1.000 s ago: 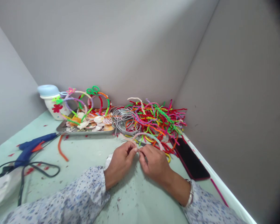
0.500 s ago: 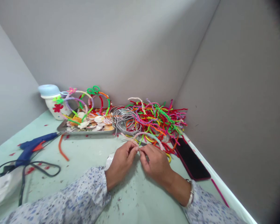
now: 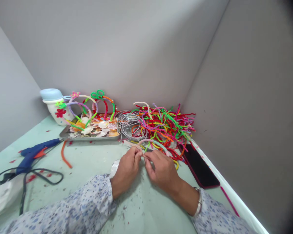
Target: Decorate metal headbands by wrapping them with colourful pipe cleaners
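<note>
My left hand (image 3: 128, 167) and my right hand (image 3: 163, 169) meet fingertip to fingertip above the table. Both pinch a fuzzy pipe cleaner piece, pale pink at the left and turning mint and pink at the right (image 3: 158, 143). It arches up behind my fingers, and its pinched part is hidden by them. Just beyond lies the heap of coloured pipe cleaners (image 3: 171, 125). A small white object (image 3: 114, 168) shows partly behind my left wrist.
A metal tray (image 3: 92, 139) holds shells and finished fuzzy hoops (image 3: 97, 104). Beside it are coiled silver wire (image 3: 129, 126), a white cup (image 3: 63, 113), a blue glue gun (image 3: 30, 154) with its cord, and an orange pipe cleaner (image 3: 65, 155). A phone (image 3: 200, 167) lies at right.
My right fingertips have shifted slightly left, closer to the left ones. The arched pipe cleaner piece has moved a little left with them. Everything else stays put.
</note>
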`<state>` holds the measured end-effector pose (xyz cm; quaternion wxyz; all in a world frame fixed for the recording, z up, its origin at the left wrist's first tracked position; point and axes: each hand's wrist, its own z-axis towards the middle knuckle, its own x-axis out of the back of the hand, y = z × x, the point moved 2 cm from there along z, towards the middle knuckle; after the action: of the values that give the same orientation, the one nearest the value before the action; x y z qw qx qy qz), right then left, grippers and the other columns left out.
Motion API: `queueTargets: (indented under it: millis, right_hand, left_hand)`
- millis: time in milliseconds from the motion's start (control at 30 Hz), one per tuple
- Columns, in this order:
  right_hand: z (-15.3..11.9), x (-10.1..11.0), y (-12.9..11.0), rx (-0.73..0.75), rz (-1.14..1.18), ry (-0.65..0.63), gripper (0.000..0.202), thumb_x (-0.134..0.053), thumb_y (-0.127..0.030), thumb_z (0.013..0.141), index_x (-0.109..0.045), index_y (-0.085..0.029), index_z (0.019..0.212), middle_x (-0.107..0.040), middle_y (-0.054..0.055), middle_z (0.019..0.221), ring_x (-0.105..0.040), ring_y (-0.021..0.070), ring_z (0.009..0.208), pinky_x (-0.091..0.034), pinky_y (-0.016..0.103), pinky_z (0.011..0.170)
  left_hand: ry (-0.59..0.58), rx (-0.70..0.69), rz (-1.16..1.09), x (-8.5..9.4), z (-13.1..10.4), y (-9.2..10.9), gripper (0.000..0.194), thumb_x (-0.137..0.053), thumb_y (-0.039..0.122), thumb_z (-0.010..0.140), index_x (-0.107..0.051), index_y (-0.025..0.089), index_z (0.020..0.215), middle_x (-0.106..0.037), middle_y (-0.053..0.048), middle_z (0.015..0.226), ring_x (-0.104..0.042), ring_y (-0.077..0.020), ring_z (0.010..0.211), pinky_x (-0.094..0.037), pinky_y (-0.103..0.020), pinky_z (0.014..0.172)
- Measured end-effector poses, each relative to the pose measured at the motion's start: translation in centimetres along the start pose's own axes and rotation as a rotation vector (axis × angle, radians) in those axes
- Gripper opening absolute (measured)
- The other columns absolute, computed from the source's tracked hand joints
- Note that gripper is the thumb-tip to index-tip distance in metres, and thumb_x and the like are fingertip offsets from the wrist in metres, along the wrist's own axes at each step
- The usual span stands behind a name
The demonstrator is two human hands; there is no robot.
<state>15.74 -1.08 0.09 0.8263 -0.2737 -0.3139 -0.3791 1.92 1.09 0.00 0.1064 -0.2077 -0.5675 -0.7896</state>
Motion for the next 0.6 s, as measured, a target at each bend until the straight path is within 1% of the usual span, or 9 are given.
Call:
queueTargets:
  millis: [100,167,200,233,300,333,400,500,600]
  right_hand:
    - [0.1,1.0,-0.3,0.061,0.036,0.163,0.023,-0.056,-0.015,0.079,-0.055,-0.015,0.102,-0.061,0.010,0.093,-0.055,0.0239,0.089,-0.044,0.038,0.076]
    - [-0.1,1.6,-0.7,0.167,0.070,0.246,0.030,-0.059,-0.013,0.076,-0.054,-0.016,0.106,-0.061,0.011,0.096,-0.055,0.0242,0.091,-0.044,0.039,0.078]
    - [-0.2,1.8,-1.0,0.238,0.091,0.247,0.031,-0.059,-0.011,0.075,-0.054,-0.017,0.105,-0.062,0.009,0.095,-0.056,0.0232,0.089,-0.045,0.038,0.077]
    - [-0.4,1.8,-1.4,0.308,0.114,0.212,0.029,-0.059,-0.011,0.075,-0.055,-0.018,0.103,-0.063,0.008,0.091,-0.057,0.0218,0.084,-0.045,0.037,0.074]
    - [-0.6,1.4,-1.8,0.370,0.164,0.067,0.019,-0.056,-0.013,0.077,-0.058,-0.019,0.096,-0.063,0.005,0.082,-0.057,0.0193,0.075,-0.046,0.033,0.067]
    - [-0.6,1.0,-1.9,0.344,0.192,-0.014,0.014,-0.055,-0.015,0.079,-0.059,-0.019,0.092,-0.063,0.005,0.079,-0.057,0.0185,0.072,-0.045,0.032,0.064]
    - [-0.6,0.2,-1.5,0.184,0.254,-0.111,0.011,-0.052,-0.019,0.083,-0.060,-0.018,0.090,-0.062,0.005,0.076,-0.057,0.0179,0.071,-0.046,0.031,0.063]
    - [-0.4,-0.4,-0.5,-0.066,0.350,-0.093,0.019,-0.055,-0.026,0.084,-0.062,-0.017,0.099,-0.063,0.005,0.077,-0.058,0.0172,0.070,-0.047,0.030,0.064]
    - [-0.2,-0.4,0.1,-0.170,0.446,-0.066,0.028,-0.059,-0.030,0.082,-0.062,-0.019,0.107,-0.062,0.004,0.078,-0.057,0.0172,0.070,-0.047,0.030,0.063]
  left_hand:
    - [0.036,0.032,-0.110,0.1,0.2,-0.1,0.021,-0.037,0.030,0.091,-0.046,0.020,0.075,-0.046,0.003,0.065,-0.043,-0.0138,0.060,-0.034,-0.025,0.058]
    - [0.063,0.057,-0.183,0.3,0.3,-0.3,0.023,-0.037,0.033,0.091,-0.045,0.020,0.073,-0.043,0.004,0.063,-0.042,-0.0133,0.058,-0.034,-0.025,0.056]
    - [0.080,0.066,-0.217,0.4,0.4,-0.4,0.024,-0.037,0.034,0.091,-0.044,0.020,0.072,-0.043,0.004,0.062,-0.041,-0.0131,0.057,-0.034,-0.025,0.055]
    - [0.096,0.073,-0.246,0.5,0.5,-0.4,0.025,-0.037,0.034,0.091,-0.044,0.020,0.071,-0.043,0.004,0.062,-0.041,-0.0129,0.057,-0.034,-0.025,0.055]
    - [0.126,0.082,-0.291,0.7,0.6,-0.4,0.027,-0.037,0.035,0.091,-0.043,0.020,0.069,-0.042,0.004,0.061,-0.041,-0.0125,0.056,-0.034,-0.025,0.054]
    - [0.136,0.085,-0.308,0.7,0.6,-0.3,0.028,-0.036,0.036,0.091,-0.042,0.020,0.069,-0.042,0.004,0.061,-0.040,-0.0124,0.056,-0.034,-0.024,0.054]
    - [0.138,0.088,-0.332,0.8,0.5,-0.1,0.028,-0.036,0.036,0.091,-0.042,0.020,0.069,-0.041,0.004,0.060,-0.039,-0.0121,0.055,-0.033,-0.024,0.054]
    - [0.107,0.084,-0.363,0.7,0.1,0.4,0.026,-0.038,0.035,0.091,-0.044,0.019,0.071,-0.042,0.004,0.061,-0.040,-0.0117,0.056,-0.034,-0.024,0.054]
    - [0.052,0.070,-0.369,0.4,-0.3,0.7,0.024,-0.041,0.033,0.090,-0.046,0.018,0.072,-0.043,0.004,0.063,-0.040,-0.0113,0.058,-0.034,-0.023,0.055]
